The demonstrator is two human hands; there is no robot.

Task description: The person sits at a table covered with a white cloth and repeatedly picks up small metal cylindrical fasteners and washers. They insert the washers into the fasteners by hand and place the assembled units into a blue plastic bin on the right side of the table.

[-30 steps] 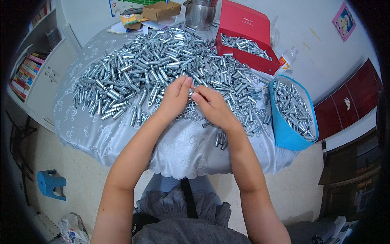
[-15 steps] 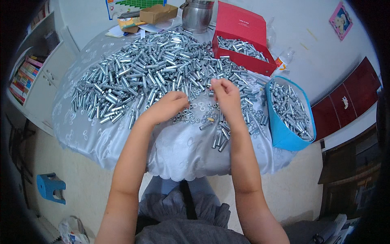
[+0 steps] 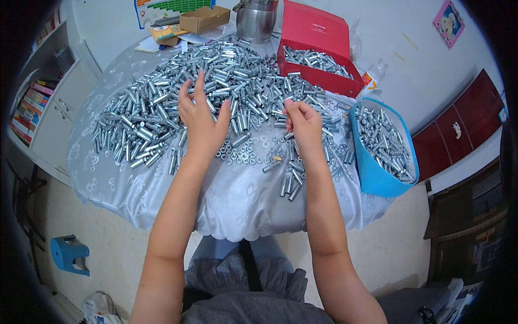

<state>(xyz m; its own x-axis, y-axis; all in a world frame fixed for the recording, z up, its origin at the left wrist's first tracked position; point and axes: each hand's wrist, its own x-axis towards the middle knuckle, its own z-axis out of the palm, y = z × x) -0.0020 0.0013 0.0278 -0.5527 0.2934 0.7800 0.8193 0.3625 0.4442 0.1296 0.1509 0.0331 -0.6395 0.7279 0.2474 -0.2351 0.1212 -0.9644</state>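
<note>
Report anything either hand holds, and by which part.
The left hand is open with nothing visibly held; whether the pinched right hand holds anything cannot be told.

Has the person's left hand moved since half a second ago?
Yes: against the red box, the left hand has shifted leftward and forward, from beside the small metal rings to over the heap of metal tubes.

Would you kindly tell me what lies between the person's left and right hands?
In the head view, silvery metal cylinders and small rings lie on the tablecloth between the left hand and right hand.
</note>
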